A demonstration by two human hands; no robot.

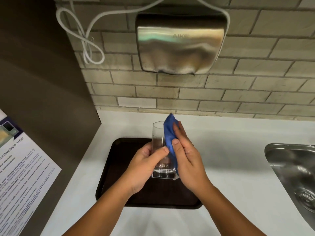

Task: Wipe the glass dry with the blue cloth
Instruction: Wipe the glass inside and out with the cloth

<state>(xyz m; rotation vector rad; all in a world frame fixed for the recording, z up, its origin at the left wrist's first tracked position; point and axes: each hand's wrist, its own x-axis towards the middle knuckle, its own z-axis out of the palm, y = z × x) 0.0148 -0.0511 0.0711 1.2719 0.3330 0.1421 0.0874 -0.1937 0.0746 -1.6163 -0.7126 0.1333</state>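
Gripped in the left hand (144, 165), the glass (161, 150) is held upright at the centre of the frame, over a dark tray (119, 167) on the white counter (230, 167). The blue cloth (169, 133) is pressed against its right side by the right hand (188, 160).
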